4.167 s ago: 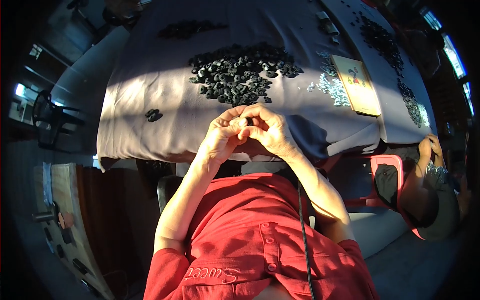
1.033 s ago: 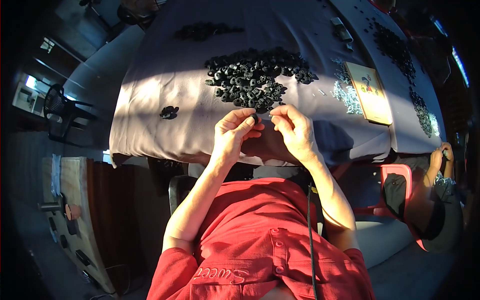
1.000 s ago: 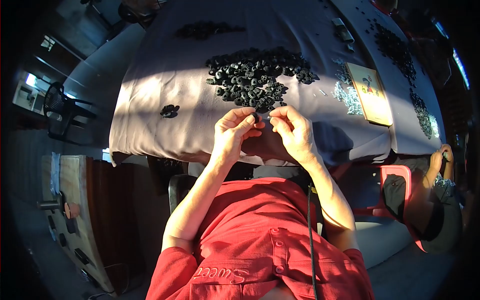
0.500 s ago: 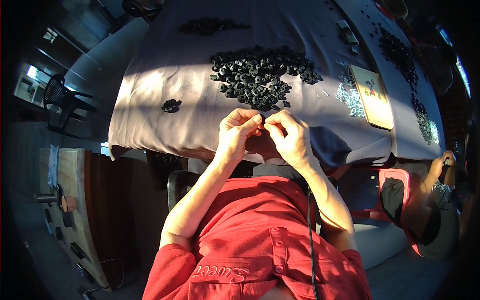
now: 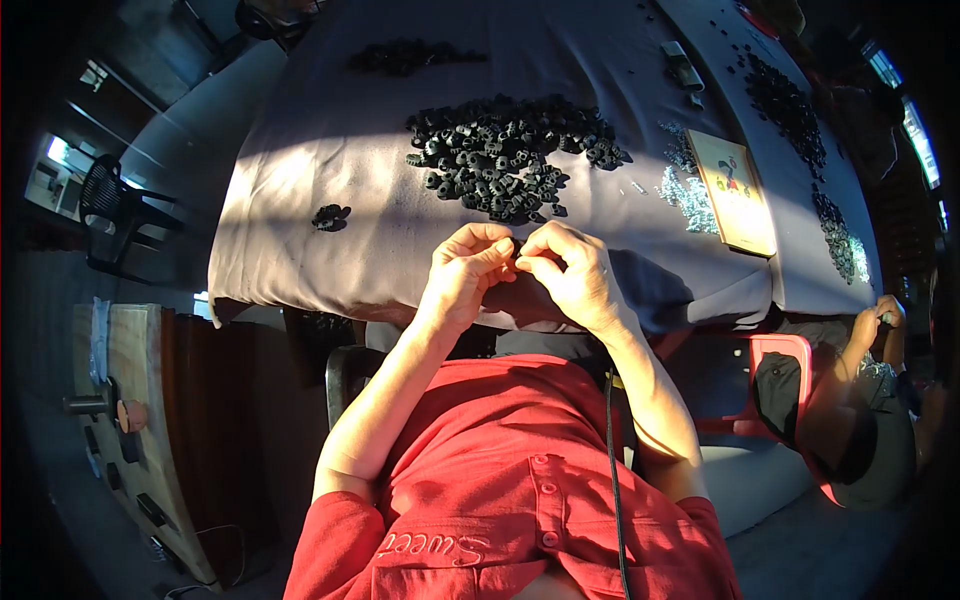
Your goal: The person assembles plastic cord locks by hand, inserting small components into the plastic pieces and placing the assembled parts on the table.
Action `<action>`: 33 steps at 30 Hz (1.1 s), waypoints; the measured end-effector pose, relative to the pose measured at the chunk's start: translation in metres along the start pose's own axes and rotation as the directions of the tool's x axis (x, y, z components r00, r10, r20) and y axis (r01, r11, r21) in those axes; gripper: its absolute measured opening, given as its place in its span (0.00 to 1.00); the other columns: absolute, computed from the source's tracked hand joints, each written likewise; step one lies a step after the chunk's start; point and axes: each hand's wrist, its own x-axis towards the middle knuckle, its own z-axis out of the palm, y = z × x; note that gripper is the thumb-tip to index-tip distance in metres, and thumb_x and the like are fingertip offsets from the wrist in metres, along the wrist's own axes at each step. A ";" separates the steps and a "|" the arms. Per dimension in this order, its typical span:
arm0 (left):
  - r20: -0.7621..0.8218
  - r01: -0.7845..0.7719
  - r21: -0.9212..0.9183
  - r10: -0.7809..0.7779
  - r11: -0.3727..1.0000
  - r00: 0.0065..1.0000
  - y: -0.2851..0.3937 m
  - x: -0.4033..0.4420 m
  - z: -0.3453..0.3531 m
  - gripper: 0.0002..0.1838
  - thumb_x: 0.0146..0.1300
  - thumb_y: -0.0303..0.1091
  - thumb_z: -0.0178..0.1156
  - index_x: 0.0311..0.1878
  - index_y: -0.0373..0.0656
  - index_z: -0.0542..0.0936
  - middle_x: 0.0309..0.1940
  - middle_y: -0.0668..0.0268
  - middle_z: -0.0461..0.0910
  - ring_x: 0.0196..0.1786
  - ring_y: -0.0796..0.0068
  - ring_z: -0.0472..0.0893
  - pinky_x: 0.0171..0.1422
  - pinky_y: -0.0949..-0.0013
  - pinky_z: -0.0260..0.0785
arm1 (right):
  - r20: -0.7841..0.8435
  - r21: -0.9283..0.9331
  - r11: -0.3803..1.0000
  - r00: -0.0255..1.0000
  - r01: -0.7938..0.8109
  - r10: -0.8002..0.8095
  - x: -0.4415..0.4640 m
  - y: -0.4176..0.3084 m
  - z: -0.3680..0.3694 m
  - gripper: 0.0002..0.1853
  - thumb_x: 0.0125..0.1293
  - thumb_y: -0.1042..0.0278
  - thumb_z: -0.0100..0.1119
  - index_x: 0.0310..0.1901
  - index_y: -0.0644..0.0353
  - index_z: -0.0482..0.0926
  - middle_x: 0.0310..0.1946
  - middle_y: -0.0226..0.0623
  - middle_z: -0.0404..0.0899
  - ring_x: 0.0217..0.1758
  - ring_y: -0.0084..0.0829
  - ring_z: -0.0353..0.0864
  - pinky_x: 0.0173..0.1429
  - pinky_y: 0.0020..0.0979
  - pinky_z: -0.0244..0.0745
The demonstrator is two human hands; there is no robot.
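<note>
Over the table's near edge, my left hand [image 5: 464,272] pinches a small black piece [image 5: 515,246] between thumb and fingertips. My right hand [image 5: 574,274] is closed against the same piece from the other side, its fingertips pressed together; anything tiny between them is too small to make out. Just beyond my hands a large heap of black ribbed pieces [image 5: 490,150] lies on the grey cloth [image 5: 290,250]. A few more black pieces [image 5: 330,217] form a small cluster to the left.
A flat board with a picture [image 5: 733,190] lies at the right beside small shiny pieces [image 5: 687,200]. Farther black heaps [image 5: 405,57] lie behind. Another person's hands [image 5: 880,318] are at the far right, near a red chair [image 5: 780,345]. A wooden cabinet [image 5: 140,430] stands left.
My hands were apart about a second ago, with a tiny light thing at my right fingertips. My right hand has since moved left to meet the black piece in my left hand.
</note>
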 end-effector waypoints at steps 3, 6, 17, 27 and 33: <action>-0.068 0.054 -0.035 -0.057 0.998 0.996 0.003 -0.001 0.004 0.05 0.58 0.24 0.61 0.38 0.37 0.79 0.29 0.66 0.80 0.29 0.78 0.78 0.34 0.75 0.73 | -0.051 0.040 0.999 0.999 0.015 -0.013 -0.002 0.005 0.006 0.07 0.48 0.83 0.63 0.26 0.64 0.74 0.23 0.33 0.76 0.24 0.26 0.75 0.30 0.26 0.71; -0.065 0.037 -0.026 -0.038 0.999 0.997 0.001 0.000 0.002 0.06 0.58 0.24 0.61 0.39 0.37 0.80 0.29 0.66 0.80 0.28 0.78 0.77 0.34 0.75 0.73 | -0.051 0.054 0.998 0.998 -0.033 0.036 -0.003 0.004 0.007 0.06 0.48 0.84 0.62 0.25 0.64 0.74 0.23 0.34 0.76 0.24 0.26 0.75 0.30 0.26 0.71; 0.000 0.024 -0.012 -0.024 1.000 1.000 0.000 0.000 -0.002 0.05 0.60 0.24 0.58 0.39 0.39 0.79 0.32 0.66 0.80 0.33 0.76 0.79 0.39 0.74 0.73 | -0.111 -0.110 0.984 0.982 0.141 -0.153 -0.001 0.006 0.011 0.09 0.45 0.83 0.64 0.24 0.63 0.72 0.22 0.35 0.73 0.25 0.31 0.75 0.29 0.28 0.70; 0.015 0.057 0.115 -0.059 0.992 0.998 0.005 -0.003 0.002 0.06 0.59 0.25 0.59 0.40 0.38 0.78 0.30 0.66 0.80 0.31 0.77 0.78 0.37 0.75 0.72 | 0.012 -0.013 0.993 0.993 -0.113 0.113 -0.004 0.015 0.003 0.13 0.45 0.75 0.70 0.27 0.61 0.71 0.22 0.32 0.75 0.22 0.23 0.76 0.28 0.26 0.71; 0.009 0.107 -0.141 -0.107 0.984 0.994 0.007 0.005 -0.009 0.06 0.61 0.28 0.57 0.41 0.40 0.75 0.34 0.64 0.79 0.34 0.75 0.79 0.40 0.72 0.73 | -0.158 0.022 0.991 0.978 -0.134 0.136 0.007 0.027 -0.025 0.11 0.47 0.75 0.70 0.30 0.61 0.75 0.23 0.28 0.74 0.25 0.18 0.70 0.30 0.22 0.69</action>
